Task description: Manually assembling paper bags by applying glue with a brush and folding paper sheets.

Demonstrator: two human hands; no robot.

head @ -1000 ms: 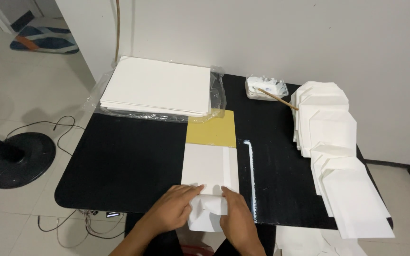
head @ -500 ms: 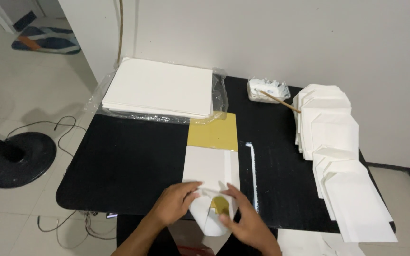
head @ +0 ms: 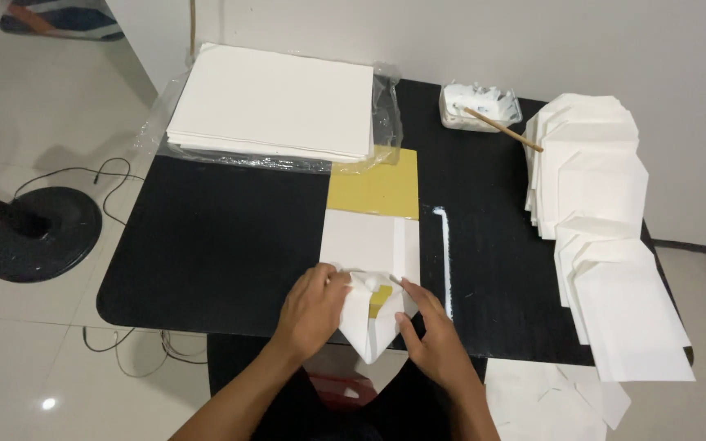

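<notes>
Head view, one frame inspected. I count two hands at the near edge of the black worktop (head: 206, 245). My left hand (head: 314, 306) and right hand (head: 435, 343) both have their fingers closed lightly on one white paper sheet (head: 369, 245), its near end folded to a point that hangs over the worktop edge. The sheet lies on one yellow board (head: 373, 189), which shows beyond it and through the fold. One stack of white paper (head: 275, 102) sits in clear plastic at the far left. One white tub (head: 480, 106) holds one stick (head: 502, 129). Folded envelopes (head: 606, 237) lie overlapped along the right; I cannot count them exactly.
</notes>
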